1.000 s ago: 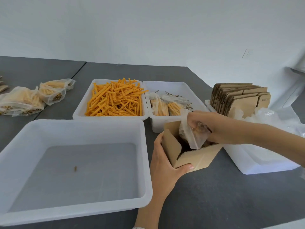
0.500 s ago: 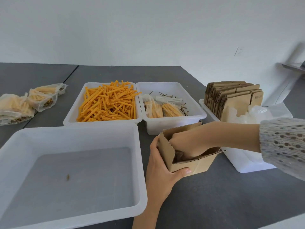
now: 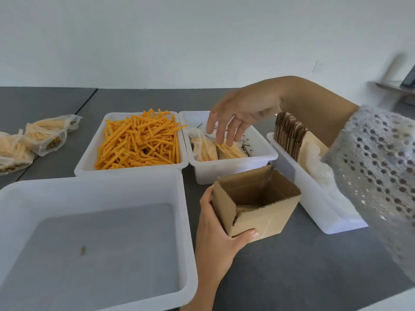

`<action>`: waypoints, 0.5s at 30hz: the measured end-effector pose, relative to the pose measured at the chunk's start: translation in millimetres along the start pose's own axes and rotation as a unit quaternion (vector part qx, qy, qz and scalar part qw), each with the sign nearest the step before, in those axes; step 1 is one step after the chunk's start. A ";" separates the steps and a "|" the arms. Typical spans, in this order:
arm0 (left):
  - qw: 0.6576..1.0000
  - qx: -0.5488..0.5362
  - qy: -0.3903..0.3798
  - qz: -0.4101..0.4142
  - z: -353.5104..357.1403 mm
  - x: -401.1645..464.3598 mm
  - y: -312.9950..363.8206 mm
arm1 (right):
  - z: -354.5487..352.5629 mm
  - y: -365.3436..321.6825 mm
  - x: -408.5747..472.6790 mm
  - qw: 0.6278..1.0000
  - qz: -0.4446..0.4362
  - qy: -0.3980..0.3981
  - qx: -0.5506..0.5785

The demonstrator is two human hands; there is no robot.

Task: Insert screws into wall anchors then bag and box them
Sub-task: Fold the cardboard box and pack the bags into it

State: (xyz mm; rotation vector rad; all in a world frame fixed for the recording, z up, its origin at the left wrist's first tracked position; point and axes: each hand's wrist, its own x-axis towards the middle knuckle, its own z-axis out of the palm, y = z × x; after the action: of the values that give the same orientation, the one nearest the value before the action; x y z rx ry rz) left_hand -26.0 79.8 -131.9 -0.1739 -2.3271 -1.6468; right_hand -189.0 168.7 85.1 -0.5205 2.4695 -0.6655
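My left hand (image 3: pixel 215 239) grips the near left corner of a small open cardboard box (image 3: pixel 265 212) standing on the grey table. A bag lies low inside the box, mostly hidden. My right hand (image 3: pixel 238 115) hovers with fingers spread and pointing down over the white tray (image 3: pixel 265 153) that holds two filled clear bags (image 3: pixel 215 147) and loose screws (image 3: pixel 246 145). It holds nothing. To the left of that tray stands a tray (image 3: pixel 89 162) full of orange wall anchors (image 3: pixel 139 140).
A large white tub (image 3: pixel 186 221) sits at the near left, holding one small speck. A tray (image 3: pixel 314 212) on the right carries flat cardboard boxes (image 3: pixel 289 133) and plastic bags. Several filled bags (image 3: pixel 45 135) lie at the far left of the table.
My right hand pushed a bag down into the box, let it go, then rose and moved back over the screw tray. My left hand kept its grip on the box.
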 end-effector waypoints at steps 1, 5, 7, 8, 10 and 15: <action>1.000 -0.001 0.002 0.001 -0.6 -1.1 1.9 | -9.4 -1.3 7.9 0.998 0.009 0.036 0.049; 1.000 -0.029 -0.001 -0.001 -2.5 -1.8 5.9 | -10.3 -5.9 50.9 0.992 0.071 0.105 -0.031; 0.999 -0.040 -0.003 -0.006 -4.0 -1.5 7.1 | 8.9 0.5 73.0 0.987 0.135 0.066 -0.053; 0.999 -0.042 -0.006 -0.009 -4.4 -1.7 7.2 | 19.1 1.9 82.2 0.983 0.166 0.055 -0.049; 0.999 -0.041 -0.016 -0.014 -4.7 -2.6 6.7 | 35.7 3.6 97.6 0.977 0.171 0.085 -0.091; 0.999 -0.042 -0.021 -0.023 -5.5 -3.5 4.1 | 53.5 3.9 110.1 0.970 0.124 0.143 -0.150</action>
State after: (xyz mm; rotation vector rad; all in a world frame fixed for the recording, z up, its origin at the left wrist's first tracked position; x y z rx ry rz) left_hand -20.7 76.3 -127.5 -0.1753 -2.3096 -1.7822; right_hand -245.8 100.3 0.9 -0.2258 2.8669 -0.2817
